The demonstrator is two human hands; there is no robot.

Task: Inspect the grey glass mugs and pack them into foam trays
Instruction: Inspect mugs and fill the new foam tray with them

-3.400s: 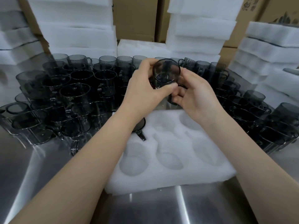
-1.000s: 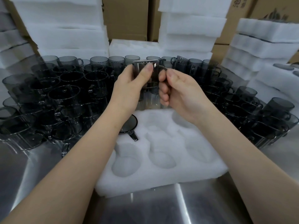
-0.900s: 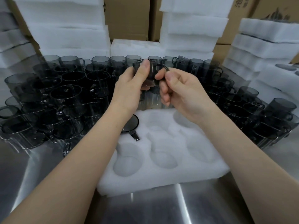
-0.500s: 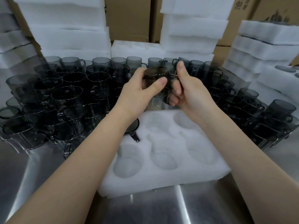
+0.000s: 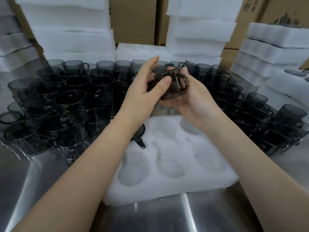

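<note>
1. Fingers (image 5: 151,64) of our left hand (image 5: 143,92) reach up behind the grey mug (image 5: 168,88) while the thumb presses on its near wall. Our right hand (image 5: 194,101) cups it from below with its fingers curled round the far side. Both hands hold it tilted in the air, handle to the right, just beyond the far edge of the foam tray (image 5: 167,190).
2. We judge that inspection is the step in hand, and this mug is not yet packed.
3. On the left, a dense crowd of loose mugs (image 5: 70,101) stands on the steel table (image 5: 217,215), none of them packed yet.
4. In the tray, one seated mug (image 5: 141,132) fills the back-left pocket, partly hidden by our left forearm. The other five pockets we can see are empty.
5. On the right, a second cluster (image 5: 254,113) waits as well, so we reckon the job is barely begun: one in, one in hand, dozens left.
6. White lettering shows on several left-side mugs, but it is too small for us to read.
7. Stacked foam blocks (image 5: 66,34) behind carry no writing.
8. At the top right, a cardboard box (image 5: 250,7) bears dark printed characters that we cannot make out.
</note>
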